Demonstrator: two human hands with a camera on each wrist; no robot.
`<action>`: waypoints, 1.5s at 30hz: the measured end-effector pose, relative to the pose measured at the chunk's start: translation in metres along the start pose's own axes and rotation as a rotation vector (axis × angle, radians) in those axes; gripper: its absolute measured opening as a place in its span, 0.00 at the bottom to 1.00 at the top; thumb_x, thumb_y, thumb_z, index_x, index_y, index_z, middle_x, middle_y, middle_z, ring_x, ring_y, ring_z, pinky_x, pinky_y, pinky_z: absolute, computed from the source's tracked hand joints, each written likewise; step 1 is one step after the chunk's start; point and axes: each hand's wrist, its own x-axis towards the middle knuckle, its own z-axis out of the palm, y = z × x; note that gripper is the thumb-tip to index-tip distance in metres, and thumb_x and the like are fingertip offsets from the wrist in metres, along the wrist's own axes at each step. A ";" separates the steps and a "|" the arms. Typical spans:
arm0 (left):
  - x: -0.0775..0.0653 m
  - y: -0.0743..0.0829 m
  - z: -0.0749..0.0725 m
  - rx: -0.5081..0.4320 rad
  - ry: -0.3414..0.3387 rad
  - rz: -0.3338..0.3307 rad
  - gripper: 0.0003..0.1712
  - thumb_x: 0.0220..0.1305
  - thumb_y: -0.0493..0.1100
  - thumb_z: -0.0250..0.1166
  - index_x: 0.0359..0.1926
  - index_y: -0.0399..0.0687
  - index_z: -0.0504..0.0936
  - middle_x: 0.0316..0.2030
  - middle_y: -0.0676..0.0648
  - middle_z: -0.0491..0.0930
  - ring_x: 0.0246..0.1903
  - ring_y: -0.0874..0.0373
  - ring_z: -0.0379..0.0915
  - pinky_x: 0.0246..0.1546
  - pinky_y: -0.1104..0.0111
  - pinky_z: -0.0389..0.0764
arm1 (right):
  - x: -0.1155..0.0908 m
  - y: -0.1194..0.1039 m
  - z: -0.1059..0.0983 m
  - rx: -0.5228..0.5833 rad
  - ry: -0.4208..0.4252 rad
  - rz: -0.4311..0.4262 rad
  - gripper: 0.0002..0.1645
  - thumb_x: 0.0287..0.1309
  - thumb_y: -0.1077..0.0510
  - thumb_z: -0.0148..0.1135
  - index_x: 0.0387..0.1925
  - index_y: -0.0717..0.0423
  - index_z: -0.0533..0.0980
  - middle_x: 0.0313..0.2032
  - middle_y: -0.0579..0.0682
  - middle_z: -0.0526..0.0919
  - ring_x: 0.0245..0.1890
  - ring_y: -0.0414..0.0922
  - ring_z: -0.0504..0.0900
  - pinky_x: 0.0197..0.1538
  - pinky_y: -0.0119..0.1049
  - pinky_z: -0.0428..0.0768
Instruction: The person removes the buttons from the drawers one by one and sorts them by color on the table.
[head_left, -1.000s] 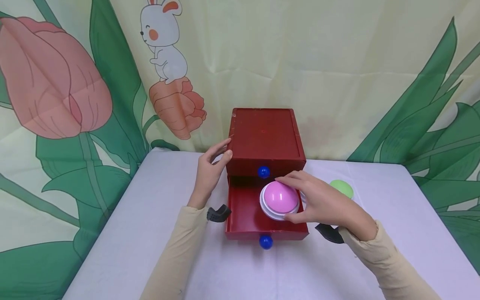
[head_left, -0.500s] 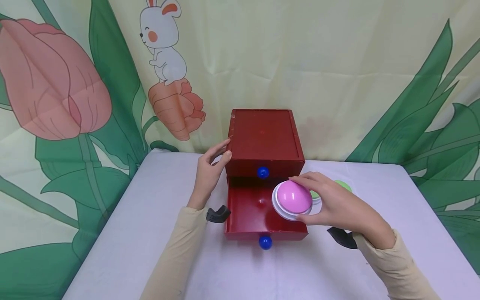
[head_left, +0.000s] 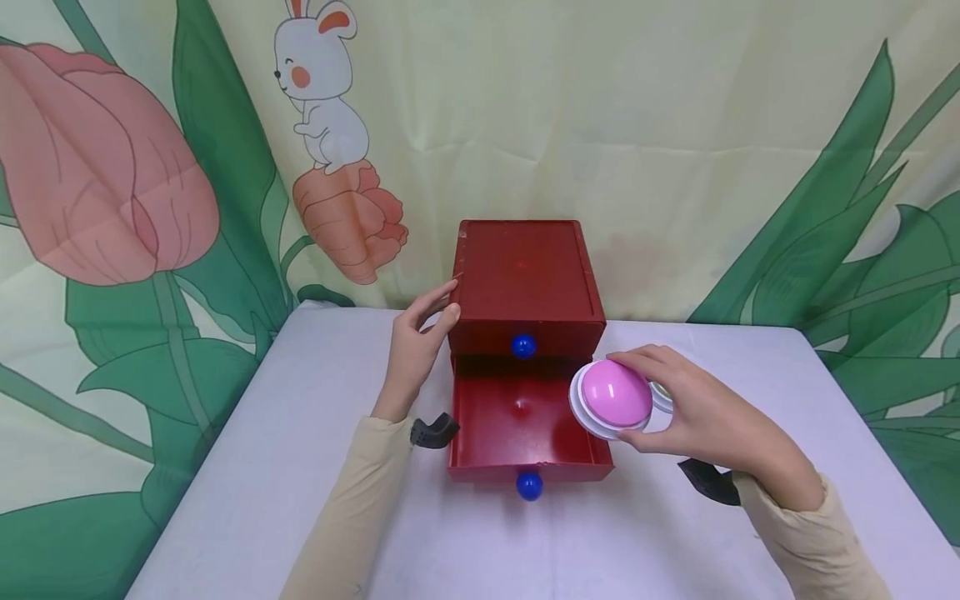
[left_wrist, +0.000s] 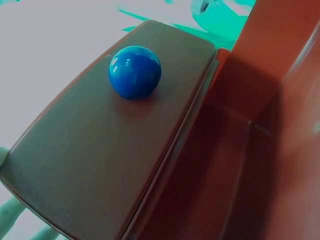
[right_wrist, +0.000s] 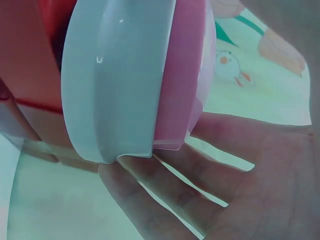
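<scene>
My right hand (head_left: 697, 408) grips a push button with a pink dome and white base (head_left: 617, 393), thumb at its near edge and fingers at its far edge. It is tilted, above the right side of the pulled-out lower drawer (head_left: 487, 417). In the right wrist view, the fingers (right_wrist: 165, 195) lie against the button's white base (right_wrist: 120, 80). My left hand (head_left: 412, 350) touches the left side of the red drawer box (head_left: 525, 271) near its front corner, fingers fairly straight. In the left wrist view its fingertips show beside the upper drawer's front (left_wrist: 95, 145).
Blue round knobs mark the upper drawer (head_left: 523, 346) and lower drawer (head_left: 529, 486). Behind my right hand, part of another white-based button (head_left: 662, 397) shows, mostly hidden. The box stands on a white-covered table (head_left: 300, 467), before a printed curtain (head_left: 637, 192).
My right hand has moved the pink button rightward from over the drawer's middle right to its right edge, covering more of the green button. The left hand has stayed on the box.
</scene>
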 end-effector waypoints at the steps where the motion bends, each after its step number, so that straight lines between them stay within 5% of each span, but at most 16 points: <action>1: 0.000 0.000 0.000 0.003 0.000 -0.005 0.24 0.70 0.41 0.61 0.66 0.47 0.76 0.64 0.45 0.75 0.61 0.53 0.72 0.55 0.66 0.77 | -0.002 0.001 0.000 -0.001 0.004 -0.003 0.50 0.34 0.48 0.85 0.63 0.50 0.73 0.55 0.47 0.76 0.54 0.46 0.75 0.44 0.41 0.84; 23: 0.000 -0.002 -0.001 -0.008 0.017 0.032 0.23 0.69 0.48 0.63 0.63 0.57 0.79 0.61 0.53 0.77 0.58 0.58 0.74 0.55 0.59 0.77 | -0.021 0.029 0.007 0.003 0.032 0.041 0.47 0.38 0.51 0.84 0.61 0.56 0.73 0.54 0.51 0.76 0.50 0.47 0.77 0.43 0.37 0.84; 30: -0.001 -0.001 0.000 -0.028 0.004 0.011 0.24 0.70 0.45 0.62 0.65 0.52 0.77 0.63 0.49 0.75 0.60 0.55 0.72 0.58 0.58 0.76 | -0.027 0.039 0.015 0.031 0.050 0.049 0.46 0.37 0.52 0.84 0.60 0.55 0.73 0.54 0.50 0.77 0.49 0.45 0.76 0.45 0.33 0.83; 36: -0.005 0.015 0.002 -0.017 -0.001 -0.008 0.24 0.70 0.41 0.61 0.66 0.45 0.76 0.64 0.45 0.75 0.61 0.51 0.72 0.59 0.57 0.75 | -0.031 0.049 0.019 0.027 0.068 0.049 0.46 0.36 0.52 0.84 0.60 0.56 0.73 0.54 0.50 0.77 0.50 0.45 0.75 0.46 0.32 0.82; 45: -0.001 -0.004 0.000 -0.015 0.013 0.033 0.23 0.69 0.49 0.63 0.63 0.58 0.79 0.61 0.54 0.77 0.58 0.59 0.73 0.58 0.55 0.76 | -0.029 0.065 0.033 0.087 -0.012 0.113 0.47 0.37 0.53 0.84 0.60 0.62 0.72 0.54 0.55 0.77 0.51 0.51 0.77 0.47 0.36 0.84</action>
